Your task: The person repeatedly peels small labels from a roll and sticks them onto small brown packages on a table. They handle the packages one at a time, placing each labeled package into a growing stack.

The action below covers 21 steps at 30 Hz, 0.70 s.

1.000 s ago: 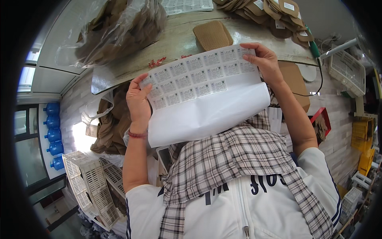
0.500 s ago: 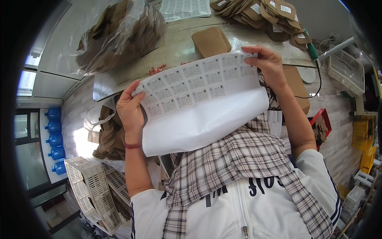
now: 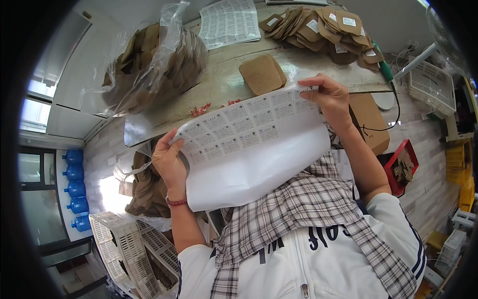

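Between my two hands stretches a sheet of printed labels [image 3: 249, 154], its upper part covered with rows of small labels and its lower part bare white backing. My left hand [image 3: 169, 157] pinches the upper left corner between thumb and fingers. At the upper right corner, my right hand [image 3: 328, 97] pinches it the same way. The sheet sags toward my checked apron [image 3: 284, 204]. Just past its far edge, a small stack of brown textured pads [image 3: 260, 74] lies on the table [image 3: 224, 65].
A clear plastic bag [image 3: 154, 70] full of brown pads stands at the table's left. Another label sheet [image 3: 229, 22] lies at the back. Labelled brown pads [image 3: 318, 30] are heaped back right, near a green-handled tool [image 3: 385, 71]. Beside me are white crates [image 3: 124, 249] and a red bin [image 3: 406, 169].
The view has shifted, so the table and its contents show lower in the picture. Both hands still hold the sheet by its corners, slightly lower in view.
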Each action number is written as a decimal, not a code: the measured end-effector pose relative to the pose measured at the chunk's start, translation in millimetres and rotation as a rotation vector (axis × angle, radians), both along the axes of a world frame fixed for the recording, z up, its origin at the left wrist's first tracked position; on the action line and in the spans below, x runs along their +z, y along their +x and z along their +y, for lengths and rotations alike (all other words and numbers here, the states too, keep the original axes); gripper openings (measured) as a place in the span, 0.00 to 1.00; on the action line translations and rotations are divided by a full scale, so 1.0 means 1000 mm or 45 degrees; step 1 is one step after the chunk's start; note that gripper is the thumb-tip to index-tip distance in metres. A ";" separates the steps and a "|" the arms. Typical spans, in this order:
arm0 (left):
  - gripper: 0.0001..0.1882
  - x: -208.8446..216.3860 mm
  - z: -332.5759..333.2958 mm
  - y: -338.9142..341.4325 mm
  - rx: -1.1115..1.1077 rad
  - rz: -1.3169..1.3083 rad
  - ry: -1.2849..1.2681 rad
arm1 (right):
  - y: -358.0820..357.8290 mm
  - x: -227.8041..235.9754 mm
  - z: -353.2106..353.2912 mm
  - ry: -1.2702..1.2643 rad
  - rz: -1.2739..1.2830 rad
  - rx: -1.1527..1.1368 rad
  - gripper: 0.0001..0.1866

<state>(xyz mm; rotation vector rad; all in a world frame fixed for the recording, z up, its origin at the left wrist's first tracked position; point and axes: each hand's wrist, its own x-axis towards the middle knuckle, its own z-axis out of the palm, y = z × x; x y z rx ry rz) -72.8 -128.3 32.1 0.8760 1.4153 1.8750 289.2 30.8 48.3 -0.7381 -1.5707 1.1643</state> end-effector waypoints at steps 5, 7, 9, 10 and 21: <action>0.13 -0.004 -0.001 -0.007 -0.027 0.082 -0.106 | -0.001 0.006 -0.003 -0.206 0.156 0.144 0.17; 0.12 -0.003 -0.001 -0.006 -0.001 0.143 -0.134 | -0.001 0.009 -0.001 -0.230 0.080 0.143 0.18; 0.11 -0.003 -0.003 0.001 0.058 0.197 -0.130 | 0.001 0.010 0.004 -0.261 -0.053 0.171 0.17; 0.11 -0.002 -0.004 0.004 0.060 0.204 -0.132 | 0.002 0.009 0.003 -0.226 -0.102 0.142 0.17; 0.06 -0.040 -0.015 -0.018 -0.029 0.228 -0.436 | -0.006 -0.038 -0.004 -0.360 -0.307 0.127 0.12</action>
